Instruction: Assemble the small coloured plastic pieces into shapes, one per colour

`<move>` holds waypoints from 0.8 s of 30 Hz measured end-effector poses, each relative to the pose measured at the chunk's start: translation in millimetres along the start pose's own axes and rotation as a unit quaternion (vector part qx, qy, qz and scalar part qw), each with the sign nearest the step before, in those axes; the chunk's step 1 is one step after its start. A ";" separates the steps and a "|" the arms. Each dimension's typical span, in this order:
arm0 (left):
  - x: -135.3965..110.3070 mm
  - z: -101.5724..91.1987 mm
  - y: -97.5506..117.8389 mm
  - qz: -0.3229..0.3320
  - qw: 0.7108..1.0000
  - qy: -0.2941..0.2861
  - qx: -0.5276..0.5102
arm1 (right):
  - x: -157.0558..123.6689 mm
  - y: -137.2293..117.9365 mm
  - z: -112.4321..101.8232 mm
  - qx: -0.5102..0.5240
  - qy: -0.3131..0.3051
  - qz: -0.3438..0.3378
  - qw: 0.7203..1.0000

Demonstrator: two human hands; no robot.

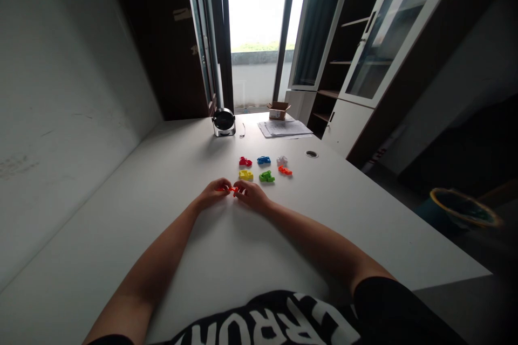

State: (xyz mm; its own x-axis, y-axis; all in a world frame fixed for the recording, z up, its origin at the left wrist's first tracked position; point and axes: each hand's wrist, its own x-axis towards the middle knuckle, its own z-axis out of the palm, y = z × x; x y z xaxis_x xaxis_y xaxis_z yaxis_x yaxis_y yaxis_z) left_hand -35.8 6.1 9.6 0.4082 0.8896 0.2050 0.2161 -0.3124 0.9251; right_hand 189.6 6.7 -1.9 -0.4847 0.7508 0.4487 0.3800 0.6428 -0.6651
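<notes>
Both hands meet on the white table [170, 259], fingers curled around a small orange plastic piece [229, 189]. My left hand [213, 192] pinches its left end and my right hand [251, 194] pinches its right end. Just beyond the hands lie several small coloured pieces in two rows: a red piece [245, 161], a blue piece [263, 160], a white piece [281, 160], a yellow piece [245, 175], a green piece [266, 176] and an orange piece [285, 171].
At the table's far end stand a small round black and silver device [223, 122], a stack of papers [284, 128] and a small cardboard box [278, 110]. A round cable hole [311, 154] sits right of the pieces. Glass-door cabinets [364, 54] rise on the right.
</notes>
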 end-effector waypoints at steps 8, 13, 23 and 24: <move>0.8 -0.6 1.5 0.005 1.000 -0.012 0.006 | 0.9 4.6 2.2 0.007 0.005 -0.003 1.000; 1.1 0.3 4.1 0.006 1.000 -0.010 -0.005 | 0.7 6.1 3.3 -0.002 0.013 -0.011 1.000; 1.6 4.3 5.4 -0.004 1.000 0.005 0.001 | 0.3 2.7 1.5 -0.018 0.020 -0.026 0.999; 1.6 4.4 5.7 -0.005 1.000 0.005 0.001 | 0.3 2.3 1.2 -0.021 0.020 -0.027 0.999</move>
State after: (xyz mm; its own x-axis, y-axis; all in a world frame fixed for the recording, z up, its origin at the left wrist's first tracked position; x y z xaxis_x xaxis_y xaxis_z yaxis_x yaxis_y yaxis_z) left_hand -30.1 4.3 13.8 0.3969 0.8959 0.1997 0.2219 -0.3048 0.9262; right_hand 189.4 8.2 -4.0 -0.4731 0.7206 0.5070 0.3876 0.6870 -0.6147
